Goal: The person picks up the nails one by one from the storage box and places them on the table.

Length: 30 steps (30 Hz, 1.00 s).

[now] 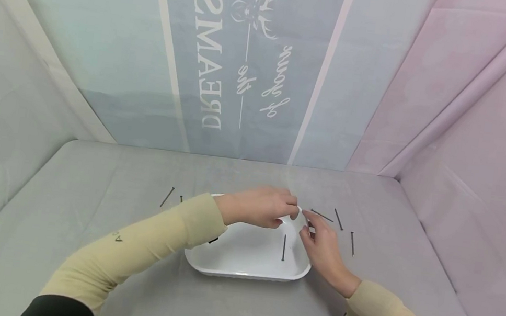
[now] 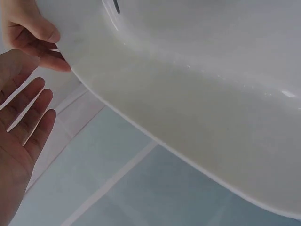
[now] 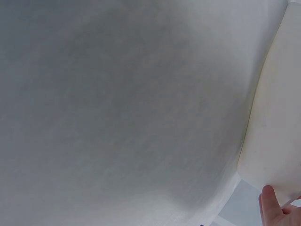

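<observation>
A white tray (image 1: pixel 246 252) with rounded corners rests on the grey surface, and one dark nail (image 1: pixel 284 248) lies in it. My right hand (image 1: pixel 326 248) grips the tray's rim at the far right corner. In the left wrist view that right hand (image 2: pixel 33 33) has its thumb inside the rim and a finger outside. My left hand (image 1: pixel 266 207) is over the tray's far side near the same corner. Its fingers are relaxed and apart, holding nothing, in the left wrist view. The right wrist view shows the tray's outer wall (image 3: pixel 277 108) and the right hand's fingers (image 3: pixel 270 202) against it.
Right of the tray lie three loose nails: one by its corner (image 1: pixel 322 215), one farther right (image 1: pixel 338 219), one nearer (image 1: pixel 352 243). Two more lie left, one whole (image 1: pixel 166 197) and one partly hidden (image 1: pixel 181 199) by the left sleeve. Fabric walls surround the surface.
</observation>
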Each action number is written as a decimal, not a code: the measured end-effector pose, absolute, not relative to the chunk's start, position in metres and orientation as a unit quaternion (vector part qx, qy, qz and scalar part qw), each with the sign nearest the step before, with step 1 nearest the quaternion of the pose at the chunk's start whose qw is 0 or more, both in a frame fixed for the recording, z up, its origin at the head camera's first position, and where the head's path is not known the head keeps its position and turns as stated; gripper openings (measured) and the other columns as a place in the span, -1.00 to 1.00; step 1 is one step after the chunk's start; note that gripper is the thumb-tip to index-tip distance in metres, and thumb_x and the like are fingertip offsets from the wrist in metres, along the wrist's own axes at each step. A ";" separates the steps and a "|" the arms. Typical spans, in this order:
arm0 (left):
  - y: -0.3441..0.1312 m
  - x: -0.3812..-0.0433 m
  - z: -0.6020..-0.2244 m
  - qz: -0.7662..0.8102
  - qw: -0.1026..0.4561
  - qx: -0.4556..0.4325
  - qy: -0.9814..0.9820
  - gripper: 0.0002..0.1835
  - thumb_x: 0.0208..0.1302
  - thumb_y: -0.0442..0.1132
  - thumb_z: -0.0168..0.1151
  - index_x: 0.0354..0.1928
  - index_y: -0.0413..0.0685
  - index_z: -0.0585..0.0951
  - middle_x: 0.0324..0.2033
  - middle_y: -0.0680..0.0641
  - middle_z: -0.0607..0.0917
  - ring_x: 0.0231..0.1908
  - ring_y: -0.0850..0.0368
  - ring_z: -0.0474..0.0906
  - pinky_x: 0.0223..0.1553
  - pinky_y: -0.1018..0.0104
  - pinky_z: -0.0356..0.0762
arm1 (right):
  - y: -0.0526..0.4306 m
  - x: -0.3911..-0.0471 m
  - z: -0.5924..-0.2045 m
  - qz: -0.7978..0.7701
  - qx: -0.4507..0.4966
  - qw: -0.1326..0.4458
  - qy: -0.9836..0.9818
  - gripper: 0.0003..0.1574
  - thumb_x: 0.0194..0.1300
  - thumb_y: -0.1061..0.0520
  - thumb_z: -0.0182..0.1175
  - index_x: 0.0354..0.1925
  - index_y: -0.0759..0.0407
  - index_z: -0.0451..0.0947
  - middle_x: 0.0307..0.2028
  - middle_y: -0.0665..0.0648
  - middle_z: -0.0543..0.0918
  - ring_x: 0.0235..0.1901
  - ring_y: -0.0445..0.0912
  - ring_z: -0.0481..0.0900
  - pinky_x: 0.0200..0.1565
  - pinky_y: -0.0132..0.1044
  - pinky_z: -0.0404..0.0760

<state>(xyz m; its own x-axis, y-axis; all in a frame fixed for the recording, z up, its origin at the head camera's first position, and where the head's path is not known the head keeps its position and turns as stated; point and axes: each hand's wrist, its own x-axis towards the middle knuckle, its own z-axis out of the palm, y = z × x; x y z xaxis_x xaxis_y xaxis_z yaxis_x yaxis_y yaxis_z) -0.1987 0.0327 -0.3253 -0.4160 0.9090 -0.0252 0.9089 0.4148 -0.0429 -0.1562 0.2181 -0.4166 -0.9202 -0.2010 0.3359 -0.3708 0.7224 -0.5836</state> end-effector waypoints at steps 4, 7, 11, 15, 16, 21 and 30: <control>0.036 -0.198 -0.330 0.035 -0.003 -0.543 -0.839 -0.75 0.12 -0.27 0.24 -0.12 0.02 0.57 -0.15 0.09 0.57 -0.11 0.18 0.45 -0.12 0.42 0.41 | 0.219 -0.157 -0.416 0.339 0.158 0.122 -0.919 -0.52 0.19 0.35 -0.01 0.11 0.34 0.38 0.00 0.31 0.50 -0.12 0.12 0.56 -0.23 -0.14 0.60; 0.038 -0.198 -0.333 0.038 -0.014 -0.542 -0.839 -0.75 0.12 -0.25 0.24 -0.11 0.04 0.57 -0.13 0.11 0.57 -0.11 0.19 0.45 -0.15 0.42 0.42 | 0.219 -0.157 -0.415 0.340 0.159 0.119 -0.919 -0.52 0.19 0.35 -0.01 0.11 0.34 0.38 0.01 0.31 0.50 -0.12 0.13 0.55 -0.23 -0.14 0.60; 0.041 -0.197 -0.337 0.036 -0.025 -0.550 -0.834 -0.73 0.12 -0.25 0.25 -0.10 0.04 0.58 -0.12 0.11 0.57 -0.12 0.20 0.45 -0.16 0.42 0.42 | 0.220 -0.158 -0.415 0.343 0.158 0.115 -0.919 -0.53 0.21 0.34 -0.02 0.12 0.33 0.38 0.03 0.31 0.49 -0.10 0.14 0.55 -0.22 -0.13 0.59; 0.044 -0.198 -0.342 0.041 -0.024 -0.564 -0.825 -0.74 0.11 -0.27 0.24 -0.11 0.03 0.59 -0.13 0.09 0.57 -0.08 0.19 0.44 -0.12 0.42 0.41 | 0.221 -0.159 -0.415 0.344 0.161 0.117 -0.918 -0.54 0.22 0.34 -0.02 0.12 0.33 0.38 0.03 0.30 0.49 -0.10 0.13 0.55 -0.22 -0.15 0.60; 0.044 -0.198 -0.344 0.046 -0.025 -0.567 -0.822 -0.74 0.11 -0.27 0.24 -0.11 0.03 0.59 -0.14 0.09 0.56 -0.06 0.19 0.43 -0.09 0.42 0.40 | 0.221 -0.159 -0.415 0.343 0.162 0.118 -0.918 -0.54 0.22 0.34 -0.01 0.11 0.33 0.38 0.03 0.30 0.49 -0.11 0.13 0.55 -0.22 -0.15 0.60; 0.048 -0.199 -0.352 0.068 -0.027 -0.586 -0.807 -0.75 0.09 -0.29 0.25 -0.14 0.05 0.61 -0.20 0.10 0.57 -0.08 0.19 0.43 -0.03 0.44 0.33 | 0.222 -0.159 -0.415 0.344 0.166 0.122 -0.916 -0.55 0.23 0.33 0.00 0.11 0.34 0.39 0.02 0.31 0.50 -0.12 0.12 0.56 -0.23 -0.16 0.60; 0.054 -0.198 -0.365 0.098 -0.038 -0.595 -0.797 -0.75 0.09 -0.35 0.20 -0.21 0.12 0.64 -0.25 0.14 0.60 -0.18 0.22 0.47 -0.21 0.44 0.42 | 0.222 -0.160 -0.415 0.344 0.169 0.130 -0.914 -0.55 0.21 0.34 0.00 0.10 0.34 0.39 0.01 0.31 0.50 -0.13 0.12 0.57 -0.24 -0.17 0.60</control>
